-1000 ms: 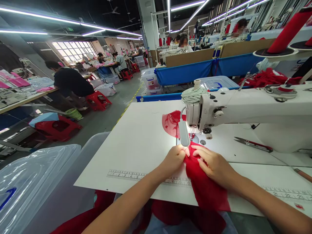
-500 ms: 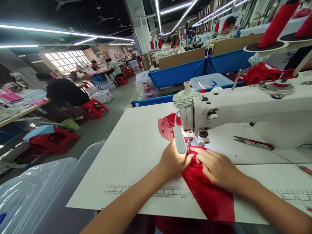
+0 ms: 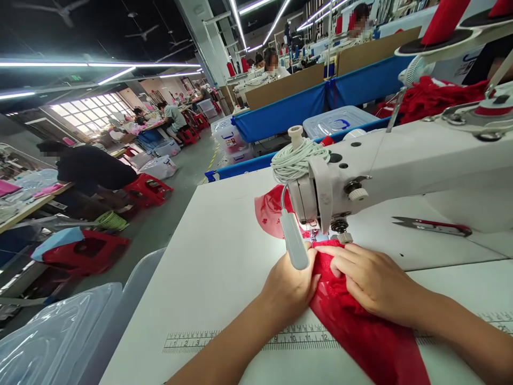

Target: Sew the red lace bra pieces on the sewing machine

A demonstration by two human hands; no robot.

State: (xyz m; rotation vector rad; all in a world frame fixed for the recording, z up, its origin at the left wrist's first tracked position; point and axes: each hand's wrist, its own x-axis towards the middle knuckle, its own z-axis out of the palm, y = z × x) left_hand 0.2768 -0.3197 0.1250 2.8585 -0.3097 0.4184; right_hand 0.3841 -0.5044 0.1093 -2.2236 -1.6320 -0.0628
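Two hands are working the red fabric (image 3: 334, 305): left hand (image 3: 289, 282) is pinching its left edge, fingers nearly closed; right hand (image 3: 380, 280) is pressing on top, fingers half-curled, can't tell if gripping. Fabric's lying on the table (image 3: 208, 256), by the sewing machine (image 3: 401, 166) needle. Versus 1 s ago, left hand's sitting farther under the lamp (image 3: 294, 243).

We have our left hand (image 3: 287, 283) at the red fabric's (image 3: 372, 342) left edge and our right hand (image 3: 372, 275) on top of it. Just beyond both stands the sewing machine (image 3: 401, 171); its slim lamp (image 3: 295, 243) partly hides our left fingers. Thread snips (image 3: 436, 226) lie beyond our right hand, rightward.
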